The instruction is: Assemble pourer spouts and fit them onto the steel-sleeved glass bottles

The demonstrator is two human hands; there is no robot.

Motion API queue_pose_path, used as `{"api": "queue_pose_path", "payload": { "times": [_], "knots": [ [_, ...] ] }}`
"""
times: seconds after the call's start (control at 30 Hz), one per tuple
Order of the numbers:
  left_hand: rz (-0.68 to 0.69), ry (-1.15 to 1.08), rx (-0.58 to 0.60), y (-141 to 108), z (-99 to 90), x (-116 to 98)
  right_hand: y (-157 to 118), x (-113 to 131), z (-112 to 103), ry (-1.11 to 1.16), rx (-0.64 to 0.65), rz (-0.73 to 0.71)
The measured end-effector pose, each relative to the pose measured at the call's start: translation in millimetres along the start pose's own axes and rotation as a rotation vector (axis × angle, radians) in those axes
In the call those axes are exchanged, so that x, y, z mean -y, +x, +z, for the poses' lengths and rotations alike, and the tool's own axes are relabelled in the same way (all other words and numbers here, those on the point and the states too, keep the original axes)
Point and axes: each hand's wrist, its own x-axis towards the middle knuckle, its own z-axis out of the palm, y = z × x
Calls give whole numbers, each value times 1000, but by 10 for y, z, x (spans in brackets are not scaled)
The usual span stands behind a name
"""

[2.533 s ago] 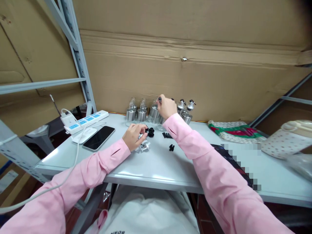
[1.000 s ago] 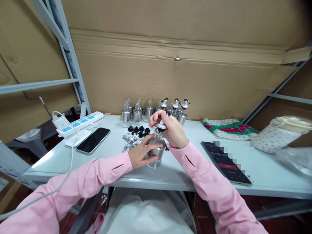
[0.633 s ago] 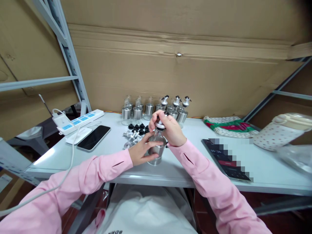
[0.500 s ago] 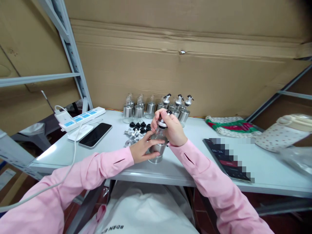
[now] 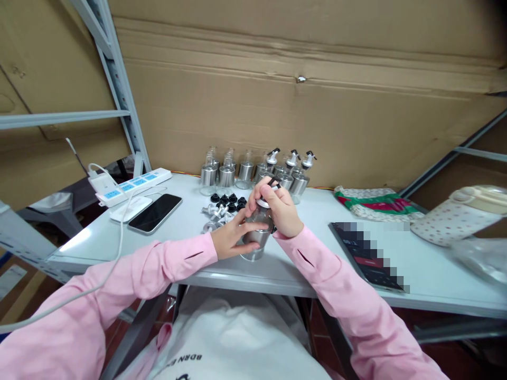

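A glass bottle with a steel sleeve point(image 5: 253, 244) stands near the table's front edge. Wrapped against its left side, my left hand point(image 5: 236, 235) steadies it with the fingers across the sleeve. At the neck, my right hand point(image 5: 279, 208) is closed around the pourer cap; its black lever pokes up between the fingers, and most of the cap is hidden. Just behind my left hand lie several black stoppers point(image 5: 228, 200) and a pile of silver spout parts point(image 5: 217, 215).
Several steel-sleeved bottles point(image 5: 226, 176) line the back, some topped with pourers point(image 5: 307, 159). To the left lie a phone point(image 5: 156, 213) and a power strip point(image 5: 137, 186). On the right are a tablet point(image 5: 366, 256), a patterned cloth point(image 5: 376, 203) and a dotted tumbler point(image 5: 451, 219).
My right hand has turned slightly at the cap, and the black lever points a different way. My left hand stays on the bottle. The view has shifted a little.
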Motion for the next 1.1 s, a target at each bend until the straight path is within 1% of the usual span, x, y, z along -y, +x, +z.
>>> {"api": "queue_pose_path", "payload": {
  "times": [0.13,0.3,0.37,0.43,0.5,0.6,0.67,0.8,0.93,1.03,1.1],
  "knots": [
    [-31,7,10,-4,7,9,-8,-12,-20,-55,20,12],
    [11,-14,-19,-5,11,7,-5,-16,-44,-48,31,-24],
    [4,-22,-14,-12,11,10,-10,-2,-29,-59,25,-38],
    [-29,-20,10,-21,12,15,-24,13,4,-79,-6,-48],
    [-59,-16,35,-29,16,21,-54,12,47,-99,-78,-84],
    [-81,-16,32,-37,23,30,-123,-39,101,-163,-197,-162],
    [-78,-23,19,-38,23,33,-172,-94,117,-231,-238,-178],
    [-33,-45,-5,-27,10,23,-229,-162,125,-294,-259,-190],
    [17,-36,-32,-13,2,9,-250,-120,103,-296,-214,-225],
    [23,-51,-44,-17,6,8,-307,-22,39,-490,-206,-243],
    [3,-48,-7,-22,12,3,-356,72,-15,-637,-211,-203]
  ]
}}
